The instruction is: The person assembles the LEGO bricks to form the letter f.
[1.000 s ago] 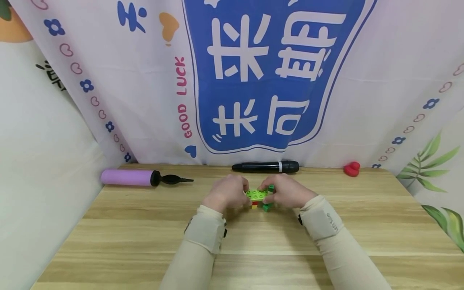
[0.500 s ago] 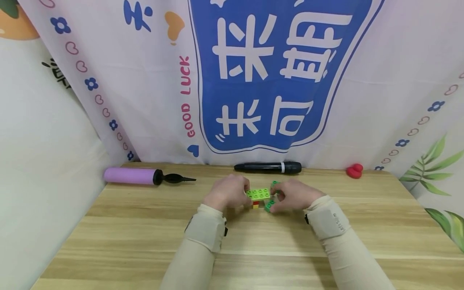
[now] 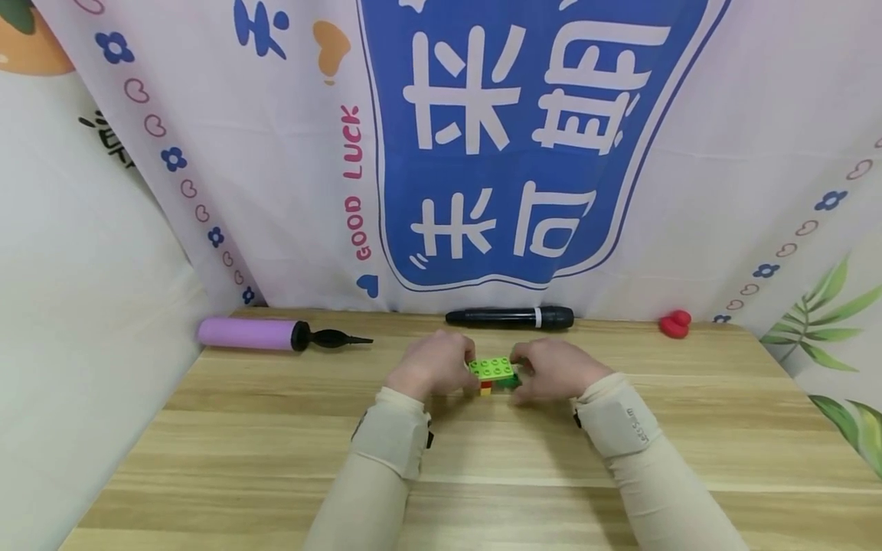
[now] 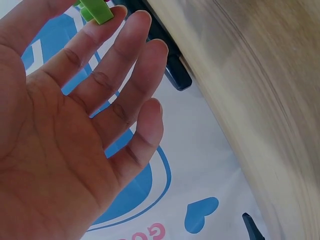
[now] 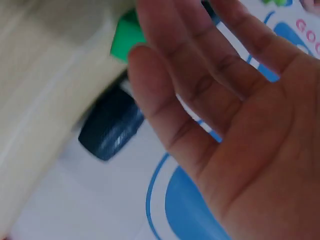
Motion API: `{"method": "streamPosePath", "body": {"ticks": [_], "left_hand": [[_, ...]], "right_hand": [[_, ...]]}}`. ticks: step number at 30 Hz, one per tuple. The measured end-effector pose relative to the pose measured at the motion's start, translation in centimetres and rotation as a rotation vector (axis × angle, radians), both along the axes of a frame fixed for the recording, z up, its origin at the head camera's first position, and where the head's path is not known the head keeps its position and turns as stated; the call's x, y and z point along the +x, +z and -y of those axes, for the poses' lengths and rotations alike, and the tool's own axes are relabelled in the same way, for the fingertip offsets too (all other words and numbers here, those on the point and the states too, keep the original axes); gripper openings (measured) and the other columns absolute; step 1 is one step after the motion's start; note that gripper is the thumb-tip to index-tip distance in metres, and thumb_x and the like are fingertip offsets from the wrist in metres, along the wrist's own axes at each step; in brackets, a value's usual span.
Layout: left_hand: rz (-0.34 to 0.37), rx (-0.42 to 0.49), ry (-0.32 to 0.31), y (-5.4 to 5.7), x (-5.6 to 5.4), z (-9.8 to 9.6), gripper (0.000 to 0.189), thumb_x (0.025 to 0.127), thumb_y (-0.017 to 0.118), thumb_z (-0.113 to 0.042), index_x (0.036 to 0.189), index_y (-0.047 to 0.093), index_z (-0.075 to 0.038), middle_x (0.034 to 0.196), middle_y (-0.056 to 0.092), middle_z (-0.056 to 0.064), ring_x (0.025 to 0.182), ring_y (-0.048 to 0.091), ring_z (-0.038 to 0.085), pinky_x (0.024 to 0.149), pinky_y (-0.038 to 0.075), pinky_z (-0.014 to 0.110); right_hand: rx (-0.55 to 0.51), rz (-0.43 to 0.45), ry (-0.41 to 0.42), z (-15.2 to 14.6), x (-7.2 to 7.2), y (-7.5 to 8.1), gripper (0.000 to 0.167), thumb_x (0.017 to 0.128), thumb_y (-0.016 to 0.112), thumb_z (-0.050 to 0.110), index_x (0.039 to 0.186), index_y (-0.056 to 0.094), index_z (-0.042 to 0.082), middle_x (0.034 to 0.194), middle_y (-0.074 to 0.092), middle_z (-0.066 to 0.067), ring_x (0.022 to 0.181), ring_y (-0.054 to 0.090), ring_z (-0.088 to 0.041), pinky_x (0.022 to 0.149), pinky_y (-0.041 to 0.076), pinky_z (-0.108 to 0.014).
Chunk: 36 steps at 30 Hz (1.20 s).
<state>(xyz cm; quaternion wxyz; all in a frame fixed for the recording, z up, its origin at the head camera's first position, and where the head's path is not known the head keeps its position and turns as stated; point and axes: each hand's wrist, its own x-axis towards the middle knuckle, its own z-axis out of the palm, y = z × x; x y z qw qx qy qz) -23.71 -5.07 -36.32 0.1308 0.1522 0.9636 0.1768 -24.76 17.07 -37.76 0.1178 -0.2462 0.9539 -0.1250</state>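
Observation:
A flat lime-green toy brick (image 3: 492,370) with studs sits over small red and yellow bricks (image 3: 485,389) near the table's far side. My left hand (image 3: 436,367) pinches its left end; in the left wrist view the lime-green brick (image 4: 99,11) shows at my index fingertip. My right hand (image 3: 560,371) is at the other end, thumb and index finger curled around a darker green toy brick (image 3: 512,380), mostly hidden by the fingers. In the right wrist view a green brick face (image 5: 127,37) shows beyond the little finger.
A black microphone (image 3: 508,317) with a white band lies behind the hands. A purple hand pump (image 3: 248,334) is at the back left, a small red toy (image 3: 675,324) at the back right. A printed cloth (image 3: 289,191) hangs behind the wooden table (image 3: 482,497).
My right hand has let go of the lime-green brick, shifted right to the green brick, then back left, so the green shows beside the lime-green brick's right end. My left hand keeps its grip.

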Motion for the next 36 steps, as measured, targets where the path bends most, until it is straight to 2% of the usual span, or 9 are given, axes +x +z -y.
{"method": "streamPosePath", "body": {"ticks": [4,8,13,16,20,25,29,36], "left_hand": [[-0.006,-0.005,-0.005,0.1,0.0,0.2,0.022,0.085,0.087,-0.029,0.099,0.072,-0.020,0.092,0.067,-0.004,0.079,0.059,0.019,0.070,0.044,0.034],[-0.015,-0.005,-0.013,0.1,0.0,0.3,0.023,0.084,0.087,-0.028,0.102,0.074,-0.020,0.093,0.067,-0.005,0.080,0.058,0.019,0.070,0.045,0.034],[-0.004,-0.009,-0.010,0.3,0.1,0.2,0.023,0.085,0.087,-0.029,0.102,0.074,-0.020,0.093,0.067,-0.005,0.080,0.058,0.019,0.070,0.044,0.034],[0.006,-0.015,-0.007,0.3,0.1,0.1,0.023,0.085,0.087,-0.029,0.101,0.073,-0.020,0.092,0.067,-0.004,0.079,0.058,0.019,0.070,0.044,0.034],[0.006,-0.020,-0.004,0.3,0.1,0.1,0.023,0.085,0.087,-0.029,0.100,0.073,-0.020,0.092,0.067,-0.004,0.079,0.058,0.019,0.070,0.044,0.034],[-0.008,-0.018,-0.015,0.1,0.1,0.1,0.023,0.084,0.087,-0.030,0.099,0.073,-0.020,0.091,0.067,-0.005,0.079,0.058,0.018,0.071,0.045,0.034],[-0.016,-0.026,-0.020,0.0,0.1,-0.1,0.025,0.086,0.087,-0.032,0.104,0.075,-0.020,0.094,0.069,-0.007,0.083,0.060,0.018,0.076,0.047,0.036],[-0.022,-0.030,-0.027,0.0,0.0,-0.1,0.027,0.086,0.087,-0.033,0.107,0.076,-0.019,0.094,0.069,-0.007,0.083,0.060,0.018,0.076,0.048,0.036]], "right_hand": [[-0.035,-0.012,0.063,0.5,-0.1,-0.6,0.038,0.087,0.088,0.025,0.119,0.071,0.014,0.091,0.068,0.005,0.080,0.058,-0.013,0.080,0.052,-0.038],[-0.056,0.008,0.082,0.4,-0.3,-1.0,0.031,0.090,0.083,0.013,0.119,0.070,0.017,0.085,0.065,0.004,0.075,0.056,-0.013,0.076,0.050,-0.036],[-0.072,0.011,0.054,-0.6,-0.5,-0.6,0.028,0.094,0.074,0.014,0.122,0.072,0.015,0.084,0.063,0.005,0.074,0.054,-0.013,0.073,0.047,-0.033],[-0.114,-0.023,0.012,-1.0,-0.5,0.0,0.024,0.098,0.072,0.015,0.121,0.073,0.012,0.079,0.063,0.004,0.069,0.054,-0.013,0.067,0.047,-0.032],[-0.204,-0.088,-0.014,-0.9,-0.3,1.1,0.027,0.099,0.075,0.017,0.123,0.071,0.008,0.072,0.062,0.003,0.061,0.053,-0.012,0.060,0.046,-0.030],[-0.301,-0.049,0.067,0.6,0.3,1.6,0.031,0.096,0.078,0.013,0.126,0.069,0.010,0.081,0.065,0.005,0.070,0.058,-0.009,0.066,0.050,-0.027],[-0.282,-0.027,0.139,1.6,0.7,1.2,0.035,0.096,0.079,0.014,0.130,0.071,0.012,0.087,0.066,0.006,0.076,0.058,-0.009,0.070,0.050,-0.027],[-0.262,-0.069,0.118,1.8,1.0,0.8,0.040,0.095,0.080,0.018,0.134,0.074,0.018,0.117,0.066,0.001,0.097,0.062,-0.011,0.085,0.054,-0.032]]}}
